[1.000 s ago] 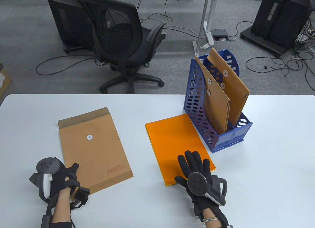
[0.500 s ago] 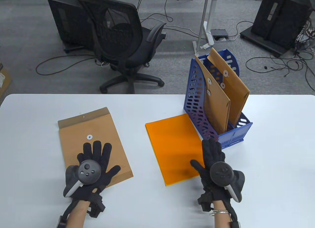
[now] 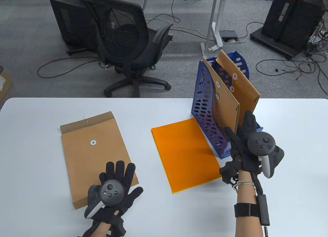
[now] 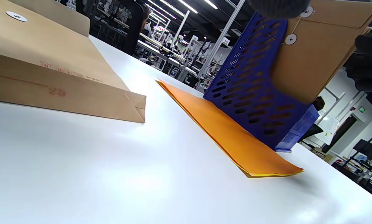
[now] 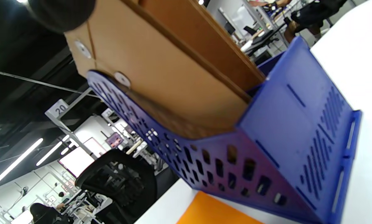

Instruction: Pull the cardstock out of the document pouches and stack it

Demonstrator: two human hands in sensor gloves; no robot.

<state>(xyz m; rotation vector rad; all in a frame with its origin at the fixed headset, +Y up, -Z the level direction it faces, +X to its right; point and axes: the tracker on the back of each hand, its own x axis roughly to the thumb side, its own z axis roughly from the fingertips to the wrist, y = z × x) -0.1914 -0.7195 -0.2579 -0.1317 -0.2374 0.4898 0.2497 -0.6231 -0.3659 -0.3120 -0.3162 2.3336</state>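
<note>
White table (image 3: pixel 159 216), right hand (image 3: pixel 249 144) at upright pouches (image 3: pixel 226 104), blue rack (image 3: pixel 205 106)

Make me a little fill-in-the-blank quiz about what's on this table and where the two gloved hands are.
1. The cardstock lying flat on the table is ____ in colour.
2. The blue file rack holds ____ upright pouches.
3. The left hand lies with spread fingers on the flat ____.
4. The right hand reaches toward the blue ____.

Missing words: orange; two; pouch; rack
</note>
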